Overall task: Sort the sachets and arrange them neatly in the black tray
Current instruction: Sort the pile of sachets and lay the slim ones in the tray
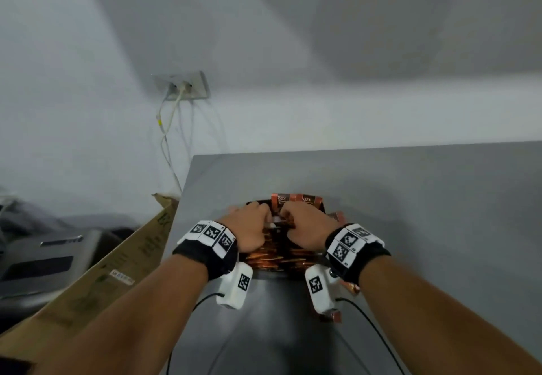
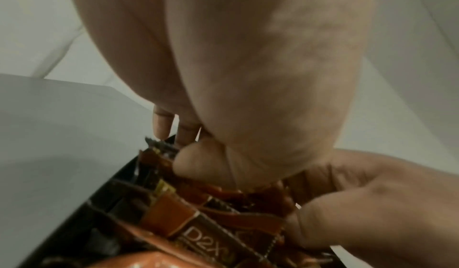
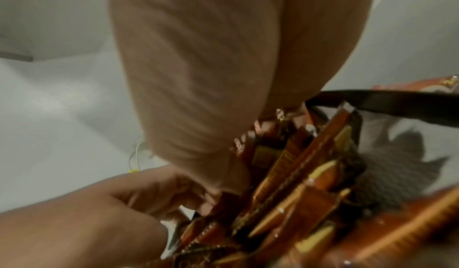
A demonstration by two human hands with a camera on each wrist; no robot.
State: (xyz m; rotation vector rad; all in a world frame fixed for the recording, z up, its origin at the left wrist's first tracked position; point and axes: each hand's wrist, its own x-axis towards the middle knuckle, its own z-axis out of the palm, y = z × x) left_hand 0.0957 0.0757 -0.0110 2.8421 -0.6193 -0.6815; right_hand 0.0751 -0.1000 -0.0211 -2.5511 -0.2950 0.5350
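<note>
A black tray (image 1: 322,207) on the grey table holds several orange-brown sachets (image 1: 275,257) packed on edge; some at the back (image 1: 296,198) show "D2X". Both hands are in the middle of the tray, fingertips close together. My left hand (image 1: 261,213) curls its fingers down onto the sachets (image 2: 206,239), its thumb pressed into them near the tray's wall (image 2: 74,223). My right hand (image 1: 289,213) pinches sachets (image 3: 298,184) beside it. The hands hide what lies under them. The tray's rim (image 3: 397,103) curves behind the right hand.
Loose sachets lie on the table right of the tray (image 1: 337,216) and under my right wrist (image 1: 352,288). A cardboard box (image 1: 117,263) leans off the table's left edge. A wall socket with white cables (image 1: 181,87) is behind. Bare table stretches to the right.
</note>
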